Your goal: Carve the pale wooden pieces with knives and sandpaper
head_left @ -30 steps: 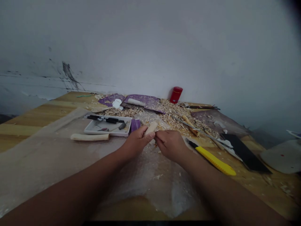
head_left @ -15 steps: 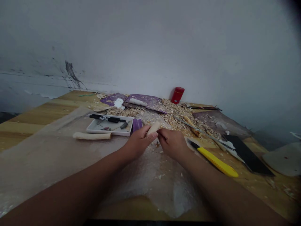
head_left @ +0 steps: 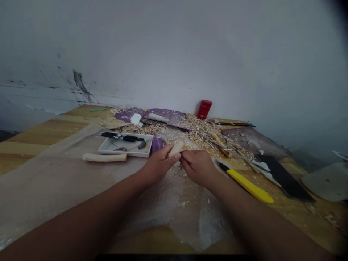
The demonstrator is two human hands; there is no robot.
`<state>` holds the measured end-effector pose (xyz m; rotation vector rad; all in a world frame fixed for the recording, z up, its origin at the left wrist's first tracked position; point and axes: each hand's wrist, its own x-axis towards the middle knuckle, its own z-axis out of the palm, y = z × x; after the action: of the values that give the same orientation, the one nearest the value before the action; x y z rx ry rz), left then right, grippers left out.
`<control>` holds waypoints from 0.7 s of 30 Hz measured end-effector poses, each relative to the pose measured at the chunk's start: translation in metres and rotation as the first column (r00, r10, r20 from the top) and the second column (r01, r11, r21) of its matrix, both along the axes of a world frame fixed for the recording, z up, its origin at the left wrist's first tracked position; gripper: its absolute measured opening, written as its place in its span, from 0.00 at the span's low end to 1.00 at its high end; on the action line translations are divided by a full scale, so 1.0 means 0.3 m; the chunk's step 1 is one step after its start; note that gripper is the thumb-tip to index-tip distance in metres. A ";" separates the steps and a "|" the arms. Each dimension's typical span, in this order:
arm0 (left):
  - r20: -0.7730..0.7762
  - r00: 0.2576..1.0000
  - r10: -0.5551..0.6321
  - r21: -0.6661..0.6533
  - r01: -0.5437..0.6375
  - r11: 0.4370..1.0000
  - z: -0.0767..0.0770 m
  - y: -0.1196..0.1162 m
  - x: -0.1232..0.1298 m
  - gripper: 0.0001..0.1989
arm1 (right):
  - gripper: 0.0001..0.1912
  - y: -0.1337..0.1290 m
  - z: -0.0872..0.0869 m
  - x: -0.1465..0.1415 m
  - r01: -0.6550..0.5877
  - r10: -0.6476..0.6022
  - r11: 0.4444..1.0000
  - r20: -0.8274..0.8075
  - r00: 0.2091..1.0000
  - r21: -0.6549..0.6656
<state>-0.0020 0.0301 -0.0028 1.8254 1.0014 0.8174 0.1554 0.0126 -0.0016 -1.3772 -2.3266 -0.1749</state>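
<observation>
A pale wooden piece (head_left: 176, 148) rises at a slant from my left hand (head_left: 160, 163), whose fingers are wrapped round its lower part. My right hand (head_left: 199, 166) is closed just beside it, with its fingertips at the piece's lower right side; whatever they pinch is too small to make out. Left of my hands, a second pale curved wooden piece (head_left: 104, 157) lies on the plastic sheet (head_left: 67, 185). Behind that, a white tray (head_left: 148, 153) holds black pens and small bits. To the right of my right hand lies a yellow cutter (head_left: 250, 185).
Wood shavings (head_left: 201, 130) are heaped behind my hands, near purple sheets (head_left: 168, 115) and a red can (head_left: 204, 109) by the wall. A thin metal rod (head_left: 235, 151) and a black flat plate (head_left: 284, 177) lie to the right. A purple block (head_left: 157, 144) touches the tray.
The whole view has shifted slightly, with the table's things a little further left. My hands keep nearly the same hold on the wooden piece.
</observation>
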 end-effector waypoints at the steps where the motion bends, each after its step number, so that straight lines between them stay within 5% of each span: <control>1: 0.004 1.000 0.003 -0.003 -0.003 1.000 0.000 0.000 0.000 0.13 | 0.13 -0.001 0.000 0.000 -0.022 0.022 1.000 -0.005 1.000 -0.005; 15: 0.024 1.000 0.004 0.008 -0.005 1.000 0.018 -0.005 -0.004 0.14 | 0.13 -0.020 0.015 -0.003 0.009 0.002 0.999 -0.273 0.962 0.041; 21: 0.031 0.999 0.005 0.005 -0.006 1.000 0.004 -0.001 -0.002 0.13 | 0.13 -0.027 0.019 -0.018 -0.016 0.013 1.000 -0.113 0.993 -0.024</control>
<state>-0.0026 0.0299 -0.0017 1.8090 0.9857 0.8500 0.1499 0.0044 0.0043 -1.3456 -2.2517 -0.0624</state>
